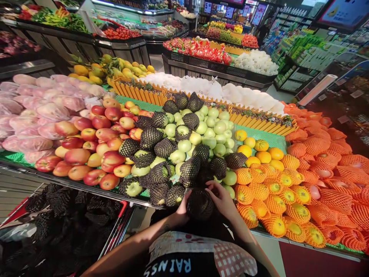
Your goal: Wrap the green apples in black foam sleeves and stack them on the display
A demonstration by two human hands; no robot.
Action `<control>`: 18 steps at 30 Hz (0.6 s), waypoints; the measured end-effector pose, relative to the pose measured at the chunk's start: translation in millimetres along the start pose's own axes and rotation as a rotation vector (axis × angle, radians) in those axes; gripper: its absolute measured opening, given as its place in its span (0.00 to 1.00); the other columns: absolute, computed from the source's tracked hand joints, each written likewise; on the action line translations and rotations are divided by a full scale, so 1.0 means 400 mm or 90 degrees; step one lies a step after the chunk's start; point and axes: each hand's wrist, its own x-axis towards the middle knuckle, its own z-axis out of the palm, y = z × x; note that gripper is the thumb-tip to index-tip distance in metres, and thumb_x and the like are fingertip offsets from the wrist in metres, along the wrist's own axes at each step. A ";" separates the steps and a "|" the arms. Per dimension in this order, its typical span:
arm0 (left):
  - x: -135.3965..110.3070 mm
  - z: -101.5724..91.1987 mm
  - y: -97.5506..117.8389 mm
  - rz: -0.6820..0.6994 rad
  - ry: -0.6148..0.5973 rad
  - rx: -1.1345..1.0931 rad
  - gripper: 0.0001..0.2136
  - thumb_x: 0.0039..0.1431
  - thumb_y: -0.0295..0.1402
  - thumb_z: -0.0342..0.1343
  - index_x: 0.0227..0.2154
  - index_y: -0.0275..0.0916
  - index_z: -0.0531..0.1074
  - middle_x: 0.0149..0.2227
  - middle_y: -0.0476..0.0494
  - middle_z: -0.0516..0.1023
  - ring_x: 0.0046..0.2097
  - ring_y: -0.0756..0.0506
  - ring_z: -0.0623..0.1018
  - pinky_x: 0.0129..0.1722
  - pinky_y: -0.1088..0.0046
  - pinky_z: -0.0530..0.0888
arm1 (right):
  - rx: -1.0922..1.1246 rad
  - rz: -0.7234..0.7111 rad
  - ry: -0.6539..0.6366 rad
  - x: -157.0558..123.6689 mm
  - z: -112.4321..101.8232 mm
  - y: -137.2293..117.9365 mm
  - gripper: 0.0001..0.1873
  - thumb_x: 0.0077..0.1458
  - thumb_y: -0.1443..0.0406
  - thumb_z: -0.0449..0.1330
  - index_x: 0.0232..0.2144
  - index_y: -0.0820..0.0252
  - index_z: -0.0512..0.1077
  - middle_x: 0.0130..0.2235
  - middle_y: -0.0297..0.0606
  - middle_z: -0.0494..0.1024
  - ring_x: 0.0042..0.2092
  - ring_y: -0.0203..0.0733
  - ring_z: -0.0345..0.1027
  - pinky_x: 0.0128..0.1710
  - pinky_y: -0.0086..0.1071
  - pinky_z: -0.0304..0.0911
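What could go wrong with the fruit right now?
The round black mesh bundle between the left hand and right hand might slip and fall. A nudge could make the piled, round green apples roll. The green apple in black foam netting near the pile's front might tumble off.

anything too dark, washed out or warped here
In the head view, the held net is too dark to show its contents, the lower-left nets sink into shadow, the white produce looks nearly washed out, and the top-right screen leans, probably from wide-angle distortion.
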 end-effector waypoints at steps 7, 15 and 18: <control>0.007 0.010 -0.008 -0.003 -0.020 -0.053 0.34 0.52 0.63 0.56 0.52 0.41 0.75 0.59 0.39 0.77 0.68 0.35 0.64 0.71 0.56 0.54 | -0.113 -0.127 -0.159 -0.072 -0.039 -0.062 0.48 0.50 0.70 0.67 0.69 0.48 0.52 0.70 0.43 0.56 0.71 0.54 0.49 0.70 0.51 0.47; -0.004 -0.031 0.002 0.000 -0.008 0.182 0.37 0.57 0.64 0.50 0.53 0.35 0.75 0.57 0.35 0.78 0.67 0.34 0.65 0.71 0.55 0.52 | 0.002 -0.023 -0.029 -0.070 0.044 0.001 0.56 0.31 0.57 0.80 0.61 0.52 0.61 0.61 0.46 0.71 0.62 0.58 0.64 0.64 0.52 0.57; -0.007 -0.028 0.029 0.015 -0.009 0.249 0.34 0.57 0.61 0.53 0.51 0.35 0.77 0.55 0.35 0.80 0.65 0.33 0.68 0.70 0.55 0.54 | 0.037 -0.015 -0.007 -0.077 0.054 0.022 0.50 0.33 0.59 0.79 0.58 0.53 0.62 0.57 0.45 0.73 0.58 0.56 0.67 0.61 0.50 0.60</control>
